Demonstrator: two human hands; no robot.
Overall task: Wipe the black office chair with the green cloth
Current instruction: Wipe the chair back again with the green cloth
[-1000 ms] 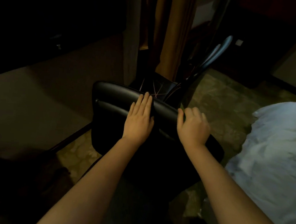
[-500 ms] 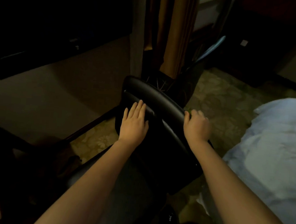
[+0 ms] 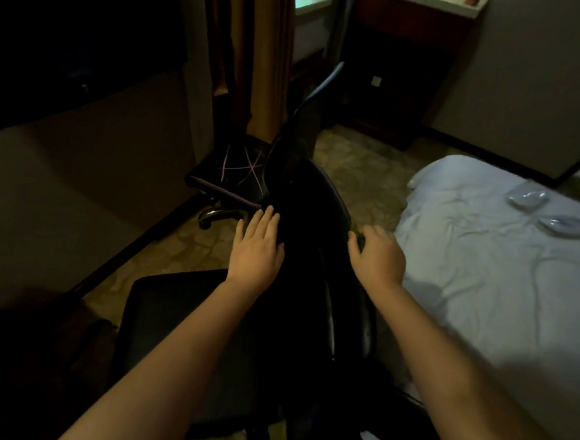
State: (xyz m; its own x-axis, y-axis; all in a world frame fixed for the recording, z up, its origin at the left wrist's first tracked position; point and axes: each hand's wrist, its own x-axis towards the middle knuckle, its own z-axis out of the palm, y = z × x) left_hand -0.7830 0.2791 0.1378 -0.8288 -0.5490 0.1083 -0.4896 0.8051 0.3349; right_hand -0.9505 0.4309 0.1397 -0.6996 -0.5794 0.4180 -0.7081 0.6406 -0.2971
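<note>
The black office chair [image 3: 317, 256] stands right in front of me, its backrest edge-on and its seat [image 3: 172, 311] to the lower left. My left hand [image 3: 257, 248] lies flat with straight fingers on the left face of the backrest. My right hand [image 3: 377, 257] curls over the backrest's right edge and grips the green cloth [image 3: 358, 234], of which only a small dark green bit shows under the fingers.
A second dark chair [image 3: 237, 175] with pale crossed lines stands just beyond, by brown curtains [image 3: 255, 56]. A bed with white sheets [image 3: 491, 261] fills the right side, with two clear plastic items [image 3: 527, 197] on it. A desk surface [image 3: 61, 186] runs along the left.
The chair has swivelled, so its backrest now shows edge-on instead of broadside. Both hands stayed on it. The view has shifted and shows more of the bed.
</note>
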